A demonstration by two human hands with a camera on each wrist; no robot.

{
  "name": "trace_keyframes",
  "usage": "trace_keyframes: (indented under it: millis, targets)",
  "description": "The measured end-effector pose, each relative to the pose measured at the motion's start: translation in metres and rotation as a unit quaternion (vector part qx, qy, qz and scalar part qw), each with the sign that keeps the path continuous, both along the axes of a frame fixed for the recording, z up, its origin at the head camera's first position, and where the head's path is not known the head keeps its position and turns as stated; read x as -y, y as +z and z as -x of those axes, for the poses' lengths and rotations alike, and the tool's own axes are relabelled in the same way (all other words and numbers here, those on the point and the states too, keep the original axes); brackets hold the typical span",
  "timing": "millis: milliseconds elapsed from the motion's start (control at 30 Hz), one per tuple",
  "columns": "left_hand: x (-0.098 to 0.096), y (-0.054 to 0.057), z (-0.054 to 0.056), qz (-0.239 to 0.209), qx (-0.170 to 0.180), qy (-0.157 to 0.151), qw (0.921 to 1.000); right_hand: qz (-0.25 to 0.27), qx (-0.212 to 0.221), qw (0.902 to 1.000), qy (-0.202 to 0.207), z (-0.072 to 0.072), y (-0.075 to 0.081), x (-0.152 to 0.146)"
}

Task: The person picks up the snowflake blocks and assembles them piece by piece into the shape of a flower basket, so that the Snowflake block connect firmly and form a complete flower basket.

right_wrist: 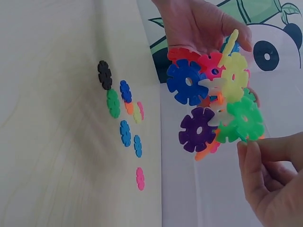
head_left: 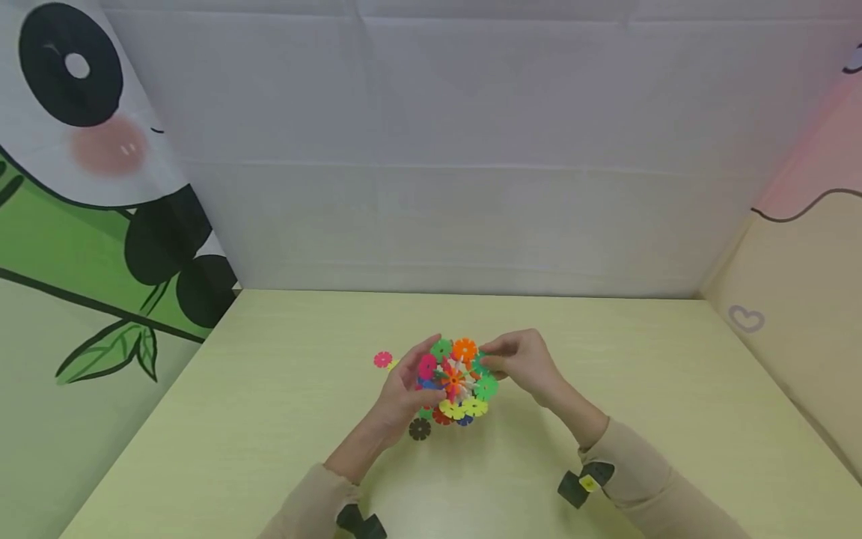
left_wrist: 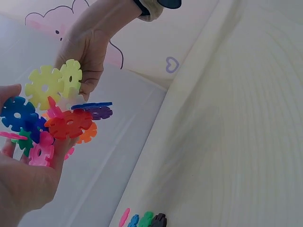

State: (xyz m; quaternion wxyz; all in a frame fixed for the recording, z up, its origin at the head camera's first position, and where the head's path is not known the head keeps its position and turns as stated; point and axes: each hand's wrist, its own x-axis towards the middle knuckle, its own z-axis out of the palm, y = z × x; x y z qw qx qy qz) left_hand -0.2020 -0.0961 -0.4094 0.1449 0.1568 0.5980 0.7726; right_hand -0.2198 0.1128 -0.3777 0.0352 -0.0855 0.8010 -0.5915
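Note:
A rounded cluster of notched plastic snowflake discs (head_left: pixel 454 380), in many colours, is held up above the table. My left hand (head_left: pixel 399 395) grips it from the left side, with the thumb across the front; in the left wrist view the palm (left_wrist: pixel 33 184) lies beneath it. On the opposite side my right hand (head_left: pixel 528 365) pinches the edge of a green disc between thumb and fingertips. That green disc (right_wrist: pixel 247 118) sits against the cluster's edge in the right wrist view, near a purple disc (right_wrist: pixel 198 130). Whether its slot is fully joined cannot be seen.
Loose discs lie on the table beyond and below the cluster: a black disc (right_wrist: pixel 104 74), a green disc (right_wrist: pixel 113 103), a pink disc (right_wrist: pixel 140 178) and several blue ones. A white wall (head_left: pixel 471 224) bounds the table (head_left: pixel 269 449) at the back, with printed panels at both sides.

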Motion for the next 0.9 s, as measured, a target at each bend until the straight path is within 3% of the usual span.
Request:
trace_keyframes:
  millis: [267, 600, 733, 900]
  targets:
    - [0.001, -0.002, 0.002, -0.001, 0.002, 0.006, 1.0000, 0.001, 0.018, 0.9998, 0.001, 0.003, -0.001, 0.000]
    - [0.020, 0.004, 0.010, 0.021, 0.010, 0.029, 0.9993, 0.012, -0.042, 0.9990, 0.000, 0.006, -0.002, -0.001]
    - [0.036, 0.008, 0.015, 0.024, 0.007, 0.045, 0.9987, 0.019, -0.029, 0.9994, -0.004, 0.016, -0.018, -0.005]
    - [0.058, 0.010, 0.020, 0.011, 0.009, 0.050, 0.9987, -0.049, 0.024, 0.9963, 0.066, 0.026, -0.051, -0.009]
